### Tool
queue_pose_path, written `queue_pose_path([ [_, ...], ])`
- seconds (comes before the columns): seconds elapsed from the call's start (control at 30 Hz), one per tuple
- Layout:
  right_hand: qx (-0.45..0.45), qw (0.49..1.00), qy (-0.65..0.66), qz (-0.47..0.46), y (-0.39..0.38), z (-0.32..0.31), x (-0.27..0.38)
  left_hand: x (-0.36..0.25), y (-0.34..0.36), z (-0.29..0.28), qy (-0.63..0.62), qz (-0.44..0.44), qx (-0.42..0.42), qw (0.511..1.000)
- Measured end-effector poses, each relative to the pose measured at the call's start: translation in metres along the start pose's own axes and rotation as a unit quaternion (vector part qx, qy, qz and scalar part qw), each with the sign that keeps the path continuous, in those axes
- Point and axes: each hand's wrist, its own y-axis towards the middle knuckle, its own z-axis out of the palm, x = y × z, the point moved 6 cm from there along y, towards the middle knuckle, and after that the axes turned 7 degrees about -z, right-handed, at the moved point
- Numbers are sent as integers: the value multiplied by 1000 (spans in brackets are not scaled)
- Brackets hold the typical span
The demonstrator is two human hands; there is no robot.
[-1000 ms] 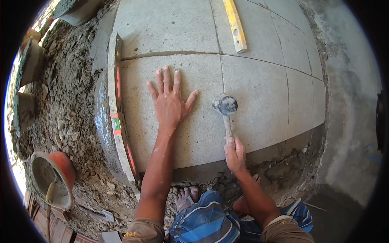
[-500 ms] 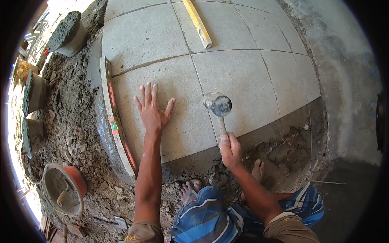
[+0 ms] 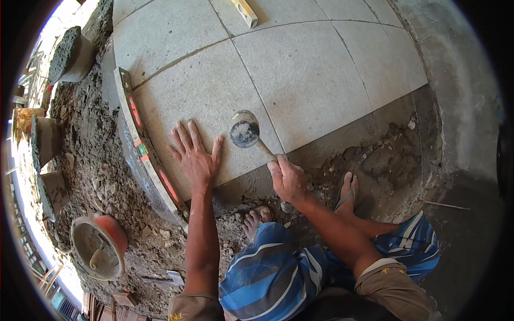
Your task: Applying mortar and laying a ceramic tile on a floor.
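My right hand point(image 3: 289, 179) grips the handle of a rubber mallet point(image 3: 245, 130). The mallet's dark, mortar-smeared head is above the near edge of a grey floor tile point(image 3: 187, 96); whether it touches the tile I cannot tell. Flat on that same tile lies my left hand point(image 3: 198, 160), fingers spread, left of the mallet head. Along the tile's left edge runs a long spirit level point(image 3: 140, 140) with red marks and a green vial, left of my left hand.
A yellow spirit level point(image 3: 245, 13) lies on the farther tiles. Wet mortar point(image 3: 375, 139) borders the near tile edge. At left, buckets of mortar point(image 3: 75, 56) stand on rubble point(image 3: 91, 144). An orange bucket point(image 3: 110, 235) holds a trowel point(image 3: 96, 259). A concrete strip point(image 3: 455, 96) runs along the right.
The mallet has swung left, from near the joint between two tiles to over the left tile. My left hand has slid nearer to me on the tile. The view has shifted.
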Motion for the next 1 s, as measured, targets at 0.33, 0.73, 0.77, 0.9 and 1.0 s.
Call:
queue_pose_path([
  [0.33, -19, 998, 61, -9, 62, -29, 21, 3, 13, 1, -17, -19, 10, 1000],
  [0.73, -28, 999, -15, 3, 147, 9, 6, 8, 67, 1, 39, 15, -20, 999],
  [0.77, -24, 1000, -17, -4, 147, 10, 6, 9, 66, 1, 32, 8, -14, 999],
  [0.9, -5, 997, -67, 25, 148, 9, 2, 6, 67, -2, 20, 10, -6, 1000],
  [1.0, 16, 997, -69, 34, 149, 10, 1, 7, 67, -3, 17, 4, -9, 1000],
])
